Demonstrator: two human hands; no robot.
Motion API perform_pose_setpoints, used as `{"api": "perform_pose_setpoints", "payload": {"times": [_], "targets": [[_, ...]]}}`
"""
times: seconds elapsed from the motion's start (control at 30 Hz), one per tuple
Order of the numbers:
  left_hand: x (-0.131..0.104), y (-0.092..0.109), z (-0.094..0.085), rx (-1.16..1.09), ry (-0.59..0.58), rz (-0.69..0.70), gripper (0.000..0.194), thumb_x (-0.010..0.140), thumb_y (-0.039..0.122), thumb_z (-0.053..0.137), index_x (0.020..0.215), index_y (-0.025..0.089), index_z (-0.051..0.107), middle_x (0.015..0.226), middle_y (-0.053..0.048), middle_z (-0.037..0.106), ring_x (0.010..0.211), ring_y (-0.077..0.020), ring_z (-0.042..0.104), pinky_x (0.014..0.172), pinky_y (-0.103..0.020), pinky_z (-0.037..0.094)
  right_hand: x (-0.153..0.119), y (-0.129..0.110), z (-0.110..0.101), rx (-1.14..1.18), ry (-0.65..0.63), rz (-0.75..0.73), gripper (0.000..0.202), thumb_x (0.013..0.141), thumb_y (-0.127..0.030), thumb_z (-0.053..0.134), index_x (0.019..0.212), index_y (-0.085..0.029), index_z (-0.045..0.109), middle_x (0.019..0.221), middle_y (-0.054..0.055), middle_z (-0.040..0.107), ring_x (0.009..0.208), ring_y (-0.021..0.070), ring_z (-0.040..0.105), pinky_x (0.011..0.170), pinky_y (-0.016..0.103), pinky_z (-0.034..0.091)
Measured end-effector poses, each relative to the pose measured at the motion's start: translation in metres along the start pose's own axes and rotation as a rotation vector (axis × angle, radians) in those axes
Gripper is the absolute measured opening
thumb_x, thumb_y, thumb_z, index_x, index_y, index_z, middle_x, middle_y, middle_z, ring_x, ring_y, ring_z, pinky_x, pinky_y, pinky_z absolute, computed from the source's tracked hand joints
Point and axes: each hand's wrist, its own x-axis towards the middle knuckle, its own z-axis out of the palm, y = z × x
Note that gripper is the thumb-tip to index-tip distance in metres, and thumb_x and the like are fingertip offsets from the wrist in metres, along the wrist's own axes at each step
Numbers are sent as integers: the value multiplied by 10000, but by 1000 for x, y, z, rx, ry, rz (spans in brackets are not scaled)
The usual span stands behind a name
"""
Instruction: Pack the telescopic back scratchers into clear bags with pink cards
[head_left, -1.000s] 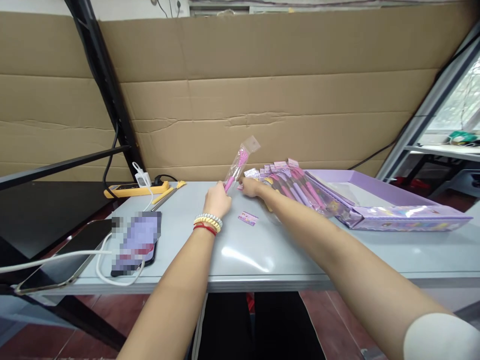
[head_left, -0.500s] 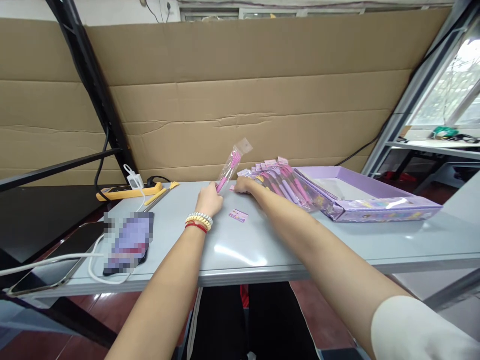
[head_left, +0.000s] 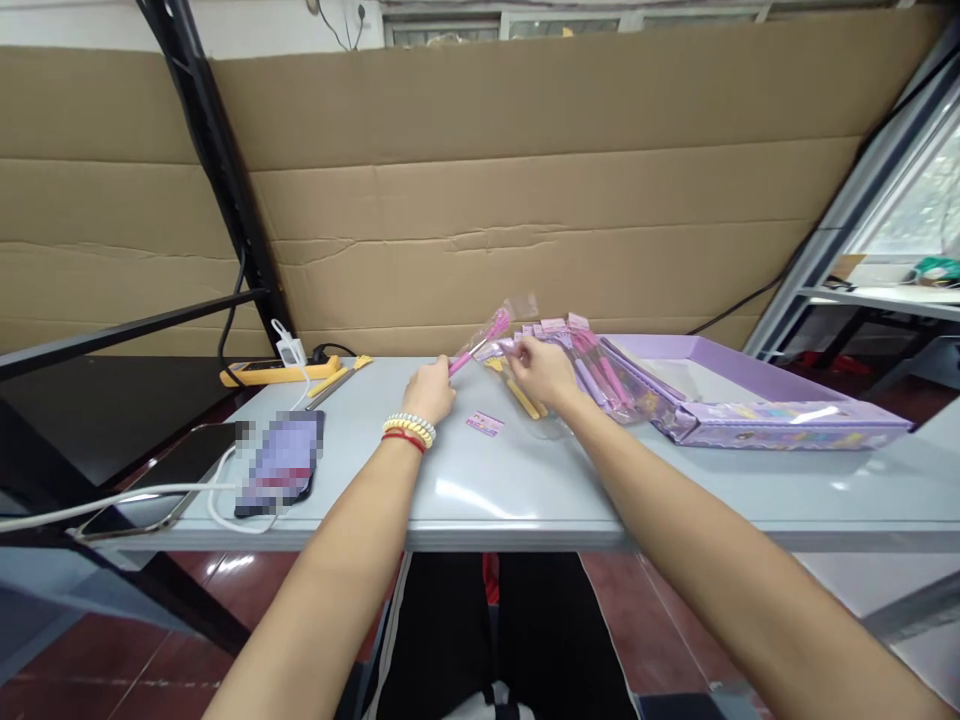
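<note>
My left hand (head_left: 430,392) is closed around the lower end of a pink pen (head_left: 480,343), which tilts up to the right in a clear plastic sleeve. Close to the sleeve's right side, my right hand (head_left: 541,370) has its fingers pinched together; what they hold, if anything, is too small to make out. Beneath that hand lies a yellow pen (head_left: 517,392). Packaged pink and purple pens (head_left: 600,372) are piled beside the purple box (head_left: 787,422). A small pink card (head_left: 485,423) rests on the grey table (head_left: 480,480).
A pixelated purple phone (head_left: 281,462) with white cables lies at the left, near a dark tablet-like device (head_left: 180,462). Behind them are a yellow power strip (head_left: 281,373) and a yellow-and-grey pen (head_left: 339,382). Cardboard (head_left: 525,180) stands along the back.
My right hand has moved right and lifted from the table beside the pile. The sleeved pen in my left hand has tilted further right. The yellow pen now shows more fully, and the view has shifted slightly.
</note>
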Motion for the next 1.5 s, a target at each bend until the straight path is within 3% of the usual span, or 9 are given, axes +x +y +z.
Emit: {"api": "perform_pose_setpoints", "payload": {"times": [0.1,0.2,0.6,0.83,1.2,1.5], "targets": [[-1,1,0,46,-23,54,348,801,99,492,1128,181,575,990,-149,681,943,-274,652,802,-347,484,-13,27,-2,195,202,105,145,821,-326,515,773,-190,537,594,-6,557,559,138,494,579,241,341],[0,-1,2,54,-39,66,347,810,116,492,1139,188,579,1017,-144,682,955,-270,648,820,-347,483,-14,41,-6,307,297,181,144,785,-334,539,757,-197,508,531,-43,493,520,127,454,579,236,340],[2,-4,5,84,-3,46,350,810,123,454,1130,186,582,995,-150,685,935,-298,646,784,-376,490,-10,30,-21,466,420,217,60,683,-223,522,660,-201,471,499,-74,404,499,101,380,552,220,317],[2,-3,4,72,-6,57,346,814,126,466,1134,193,578,1011,-146,686,942,-290,647,795,-365,487,-12,28,-16,405,379,186,120,645,-189,521,613,-215,408,531,-56,458,513,104,392,554,224,325],[0,0,4,32,-39,138,357,810,115,474,1133,212,591,997,-104,690,931,-244,643,797,-320,480,-17,21,-7,342,286,104,214,654,-167,497,565,-224,310,500,-65,386,503,102,349,541,231,297],[-1,1,4,18,-61,224,368,806,90,461,1125,208,601,1048,-96,689,973,-228,635,852,-310,464,-15,26,-1,263,290,157,208,667,-186,498,595,-228,307,514,-57,414,515,112,361,549,231,306]]}}
